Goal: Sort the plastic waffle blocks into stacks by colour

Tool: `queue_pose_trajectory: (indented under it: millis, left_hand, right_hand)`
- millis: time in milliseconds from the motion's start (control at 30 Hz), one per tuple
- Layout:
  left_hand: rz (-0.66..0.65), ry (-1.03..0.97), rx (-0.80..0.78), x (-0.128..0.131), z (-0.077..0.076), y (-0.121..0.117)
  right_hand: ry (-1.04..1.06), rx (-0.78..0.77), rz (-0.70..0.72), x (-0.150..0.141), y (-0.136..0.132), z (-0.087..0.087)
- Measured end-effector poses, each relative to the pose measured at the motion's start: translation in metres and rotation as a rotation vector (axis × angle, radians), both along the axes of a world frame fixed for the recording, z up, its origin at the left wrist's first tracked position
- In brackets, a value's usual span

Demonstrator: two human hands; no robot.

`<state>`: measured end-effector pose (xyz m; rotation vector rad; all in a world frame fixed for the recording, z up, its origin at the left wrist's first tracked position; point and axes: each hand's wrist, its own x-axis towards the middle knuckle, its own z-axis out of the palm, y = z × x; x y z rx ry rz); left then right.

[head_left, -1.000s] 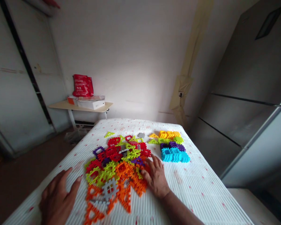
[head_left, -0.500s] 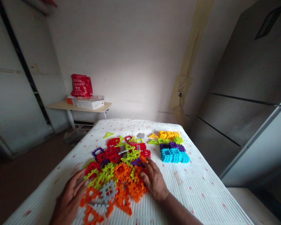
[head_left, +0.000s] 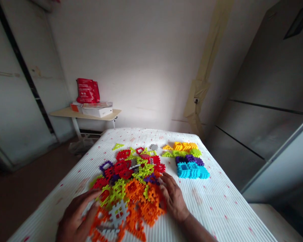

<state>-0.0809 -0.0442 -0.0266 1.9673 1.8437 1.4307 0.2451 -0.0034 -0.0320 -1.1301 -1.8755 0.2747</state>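
A loose heap of interlocking plastic lattice pieces [head_left: 131, 190] in red, orange, lime, purple and grey lies on a white ribbed mattress [head_left: 217, 208]. My right hand [head_left: 174, 198] rests flat against the heap's right side, with its fingers touching orange pieces. At the lower left, my left hand [head_left: 77, 216] curls over the heap's edge near orange pieces and a grey lattice piece [head_left: 118, 213]. Its fingers hide whatever lies beneath them. Past my right hand, sorted rows of cyan pieces [head_left: 192, 170], purple pieces [head_left: 189, 158] and yellow pieces [head_left: 183, 146] stand apart from the heap.
Beyond the mattress's far edge, a small wooden table [head_left: 86, 113] holds a red bag and a white box. A tall grey refrigerator [head_left: 265, 101] stands to the right. Dark floor [head_left: 32, 191] lies to the left of the mattress.
My left hand has moved right and onto the heap's lower left edge. The lower pieces have shifted together, and my right hand has moved slightly down. The whole view has shifted slightly.
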Motion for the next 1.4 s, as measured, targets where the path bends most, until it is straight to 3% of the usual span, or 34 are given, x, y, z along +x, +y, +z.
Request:
queue_pose_trajectory:
  millis: [100, 233, 333, 433, 567, 900, 1400]
  left_hand:
    - [-0.212, 0.198, 0.130, 0.017, 0.023, 0.021]
    - [-0.441, 0.348, 0.045, 0.061, 0.059, 0.064]
    - [-0.530, 0.452, -0.057, 0.095, 0.072, 0.097]
    - [-0.543, 0.543, -0.145, 0.120, 0.069, 0.117]
    - [-0.554, 0.585, -0.171, 0.135, 0.058, 0.126]
    - [-0.506, 0.592, -0.229, 0.130, 0.051, 0.127]
    - [-0.420, 0.667, -0.393, 0.143, 0.067, 0.123]
  right_hand:
    - [0.086, -0.062, -0.028, 0.000, 0.003, -0.001]
    - [0.147, -0.124, -0.047, 0.001, 0.005, 0.000]
    - [0.175, -0.146, -0.045, 0.000, 0.005, 0.001]
    - [0.190, -0.168, -0.051, -0.002, 0.004, 0.002]
    - [0.189, -0.205, -0.031, -0.005, 0.005, 0.004]
    - [0.209, -0.257, 0.018, -0.005, 0.005, 0.004]
    - [0.404, -0.328, 0.071, 0.003, 0.013, -0.008]
